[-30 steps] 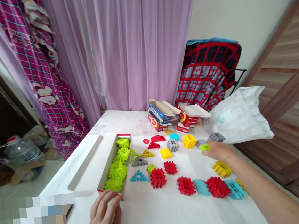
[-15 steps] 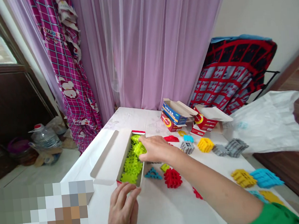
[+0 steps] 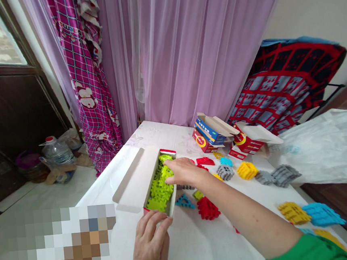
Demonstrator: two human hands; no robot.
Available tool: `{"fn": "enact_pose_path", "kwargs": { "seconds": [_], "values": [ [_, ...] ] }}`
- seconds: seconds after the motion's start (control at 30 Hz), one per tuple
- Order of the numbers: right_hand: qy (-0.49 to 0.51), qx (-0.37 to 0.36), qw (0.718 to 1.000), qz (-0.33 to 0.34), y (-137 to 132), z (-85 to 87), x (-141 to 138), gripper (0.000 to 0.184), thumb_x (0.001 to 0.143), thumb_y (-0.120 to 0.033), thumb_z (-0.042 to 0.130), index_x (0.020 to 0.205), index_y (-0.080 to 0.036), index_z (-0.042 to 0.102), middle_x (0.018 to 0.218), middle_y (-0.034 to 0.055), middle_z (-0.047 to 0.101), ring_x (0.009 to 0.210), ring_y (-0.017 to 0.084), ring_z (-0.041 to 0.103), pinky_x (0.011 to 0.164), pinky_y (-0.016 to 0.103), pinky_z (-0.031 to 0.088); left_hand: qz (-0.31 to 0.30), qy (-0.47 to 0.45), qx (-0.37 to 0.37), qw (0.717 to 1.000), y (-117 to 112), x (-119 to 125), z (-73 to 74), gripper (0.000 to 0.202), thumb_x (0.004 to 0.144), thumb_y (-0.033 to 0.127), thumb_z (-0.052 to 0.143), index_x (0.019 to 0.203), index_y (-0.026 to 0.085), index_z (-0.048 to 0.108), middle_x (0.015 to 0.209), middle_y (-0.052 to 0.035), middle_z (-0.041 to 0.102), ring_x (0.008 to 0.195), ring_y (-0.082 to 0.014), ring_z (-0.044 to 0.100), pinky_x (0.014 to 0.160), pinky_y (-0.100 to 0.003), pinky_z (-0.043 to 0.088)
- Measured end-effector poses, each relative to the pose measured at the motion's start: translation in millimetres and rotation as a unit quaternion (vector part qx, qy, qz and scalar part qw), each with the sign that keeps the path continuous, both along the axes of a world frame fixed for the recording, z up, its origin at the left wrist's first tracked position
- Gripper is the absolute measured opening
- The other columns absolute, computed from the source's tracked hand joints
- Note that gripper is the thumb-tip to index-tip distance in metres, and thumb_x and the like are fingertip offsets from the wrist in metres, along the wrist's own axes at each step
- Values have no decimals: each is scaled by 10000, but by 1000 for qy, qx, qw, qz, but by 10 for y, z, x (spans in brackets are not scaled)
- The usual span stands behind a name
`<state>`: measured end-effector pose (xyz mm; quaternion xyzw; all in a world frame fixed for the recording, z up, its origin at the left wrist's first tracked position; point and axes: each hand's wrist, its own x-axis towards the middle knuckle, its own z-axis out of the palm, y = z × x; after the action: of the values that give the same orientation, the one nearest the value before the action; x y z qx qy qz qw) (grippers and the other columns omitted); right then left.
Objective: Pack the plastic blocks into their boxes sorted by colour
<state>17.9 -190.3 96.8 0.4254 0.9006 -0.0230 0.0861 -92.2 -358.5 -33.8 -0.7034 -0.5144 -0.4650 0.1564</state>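
Note:
A long cardboard box [image 3: 131, 180] lies on the white table with its lid folded out to the left. Lime-green interlocking plastic building pieces [image 3: 160, 185] fill most of it. My right hand [image 3: 181, 171] reaches in over the right wall, its fingers closed on the green pieces near the far end; the fingertips are partly hidden. At the near end of the box, my left hand [image 3: 152, 239] has its fingers bent over the edge, holding it. Beside the box's right wall lie a blue triangular piece [image 3: 185, 202] and a red stack of pieces [image 3: 208, 208].
Open red and blue boxes [image 3: 212, 132] stand at the back right. Grey stacks [image 3: 285, 175], a yellow stack [image 3: 246, 171] and a light-blue stack [image 3: 323, 214] are spread over the right side. A white plastic bag [image 3: 327, 149] hangs beyond the right edge.
My right hand has lowered slightly with the green pieces, which now sit flatter in the box. The whole view has shifted a little; my left hand stays at the box's near end.

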Motion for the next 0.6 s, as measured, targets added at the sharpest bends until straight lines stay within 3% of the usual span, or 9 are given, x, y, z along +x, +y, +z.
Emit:
{"fn": "enact_pose_path", "kwargs": {
  "seconds": [0.2,0.4,0.6],
  "values": [
    [34,-8,999,21,-75,75,46,539,773,-430,612,1266,-214,587,1107,109,726,1026,294,669,778,341,485,2,5,-4,1000,-2,-3,-1,300,852,35,480,1004,224,656,976,-34,685,1041,-158,591,930,-290,476],
    [9,-26,995,91,-405,69,-163,375,760,-357,631,1090,-179,650,1032,110,736,943,263,686,745,316,478,5,-12,0,1000,-13,14,-31,323,852,25,461,1008,228,658,992,-40,671,1061,-151,582,939,-286,485],
    [29,-34,992,116,-388,39,-156,488,786,-429,661,1200,-175,619,1115,115,709,1010,259,660,800,323,478,-4,-15,0,1000,-11,13,-32,328,844,11,459,1012,214,655,988,-42,666,1058,-152,575,947,-281,476]
  ]
}}
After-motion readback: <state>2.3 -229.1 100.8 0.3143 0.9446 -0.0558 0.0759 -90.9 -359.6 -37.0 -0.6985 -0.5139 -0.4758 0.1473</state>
